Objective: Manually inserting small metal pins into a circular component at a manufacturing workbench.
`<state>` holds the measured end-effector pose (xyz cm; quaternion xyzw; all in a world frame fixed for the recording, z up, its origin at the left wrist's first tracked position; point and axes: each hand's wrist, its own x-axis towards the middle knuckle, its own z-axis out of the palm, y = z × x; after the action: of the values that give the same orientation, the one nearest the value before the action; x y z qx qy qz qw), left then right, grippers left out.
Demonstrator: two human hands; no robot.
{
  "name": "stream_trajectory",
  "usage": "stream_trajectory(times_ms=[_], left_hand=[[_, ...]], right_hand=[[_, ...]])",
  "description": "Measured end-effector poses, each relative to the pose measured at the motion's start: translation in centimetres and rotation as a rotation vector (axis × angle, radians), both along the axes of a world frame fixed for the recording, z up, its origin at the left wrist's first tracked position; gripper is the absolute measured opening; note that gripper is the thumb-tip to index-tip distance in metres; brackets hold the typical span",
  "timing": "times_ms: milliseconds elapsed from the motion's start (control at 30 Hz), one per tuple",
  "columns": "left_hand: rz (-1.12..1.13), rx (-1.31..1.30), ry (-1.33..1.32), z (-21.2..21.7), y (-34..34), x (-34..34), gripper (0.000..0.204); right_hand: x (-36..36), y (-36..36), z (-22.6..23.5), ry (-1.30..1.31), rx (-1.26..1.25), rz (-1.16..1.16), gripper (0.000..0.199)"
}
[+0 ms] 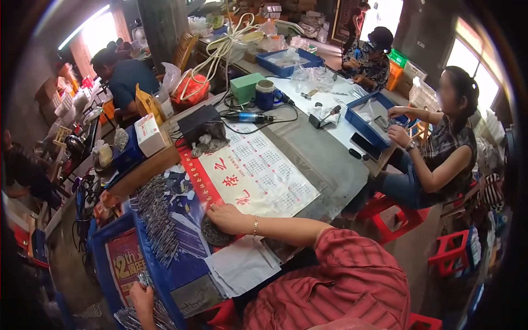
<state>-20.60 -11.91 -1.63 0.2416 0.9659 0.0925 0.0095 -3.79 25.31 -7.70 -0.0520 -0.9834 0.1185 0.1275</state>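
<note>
At the lower left, my left hand (142, 301) is closed round a few thin silver metal rods (145, 279), over a blue tray (98, 250). More such rods lie in the tray's near end. My right hand (226, 219), with a bracelet on the wrist, reaches across to a dark round heap of small parts (215, 234). Its fingers bend down at the heap's far edge; what they pinch, if anything, is hidden. Between the hands, a long pile of silver rods (157, 220) lies on a blue printed sheet (190, 234).
White paper (245, 264) lies before me, beyond it a red-and-white calendar sheet (264, 176). A black box (201, 124) and a blue electric screwdriver (247, 117) stand farther back. At right, a co-worker (440, 143) handles parts over a blue tray (360, 122). Red stools (393, 217) stand there.
</note>
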Motion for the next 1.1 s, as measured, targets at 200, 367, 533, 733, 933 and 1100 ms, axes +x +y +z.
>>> stream_trajectory(times_ms=[200, 367, 533, 733, 933, 1100], left_hand=[[-0.033, -0.018, 0.040, 0.2, 0.3, 0.8, 0.017], [-0.133, -0.054, 0.147, -2.4, -1.8, 0.3, 0.020], [-0.231, 0.017, 0.223, -2.9, 0.1, -0.8, 0.010], [-0.062, 0.087, 0.114, -0.2, -0.5, 0.9, 0.027], [0.085, 0.741, -0.074, 6.0, 0.0, 6.3, 0.038], [0.018, 1.150, -0.546, 6.7, 1.6, 14.0, 0.039]], right_hand=[[-0.1, -0.6, -0.2, 0.024, -0.048, 0.005, 0.020], [-1.8, -0.8, -1.0, -0.263, -0.120, -0.013, 0.027], [-0.3, -0.1, 1.5, -0.179, -0.133, -0.085, 0.022], [0.2, 0.1, 1.8, -0.026, -0.136, 0.043, 0.018], [0.3, 1.3, 1.5, -0.026, -0.220, 0.055, 0.019], [0.3, 0.7, 2.1, -0.136, -0.182, 0.069, 0.023]])
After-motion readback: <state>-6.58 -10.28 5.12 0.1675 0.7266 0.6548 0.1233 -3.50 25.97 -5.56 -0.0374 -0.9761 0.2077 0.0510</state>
